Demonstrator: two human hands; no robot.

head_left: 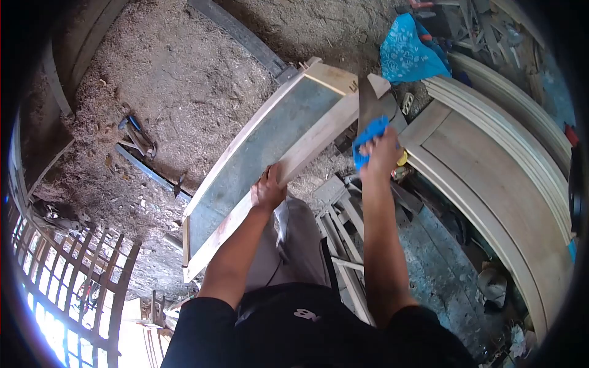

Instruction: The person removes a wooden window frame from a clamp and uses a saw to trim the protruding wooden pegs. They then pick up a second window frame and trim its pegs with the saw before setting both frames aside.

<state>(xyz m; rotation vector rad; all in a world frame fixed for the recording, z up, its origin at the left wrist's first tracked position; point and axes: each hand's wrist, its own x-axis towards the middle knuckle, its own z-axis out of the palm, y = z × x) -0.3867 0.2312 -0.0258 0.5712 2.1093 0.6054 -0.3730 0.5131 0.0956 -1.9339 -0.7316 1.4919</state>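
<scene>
A long wooden frame (319,136) with a grey panel (257,132) inside it lies slantwise in front of me, its far end up and to the right. My left hand (269,189) grips the near rail around its middle, fingers bent over the wood. In my right hand (381,152) is the blue handle of a handsaw (369,101). The saw's blade stands across the far end of the near rail, where a dark pencil-like mark shows on the wood. Whether its teeth are in a cut is too small to tell.
Sawdust covers the ground (165,67). A hammer-like tool (140,136) lies at the left near a blue-grey bar (147,167). Large wooden panels (485,165) lean at the right, below a turquoise patterned bag (412,52). A dark beam (242,37) lies beyond the frame.
</scene>
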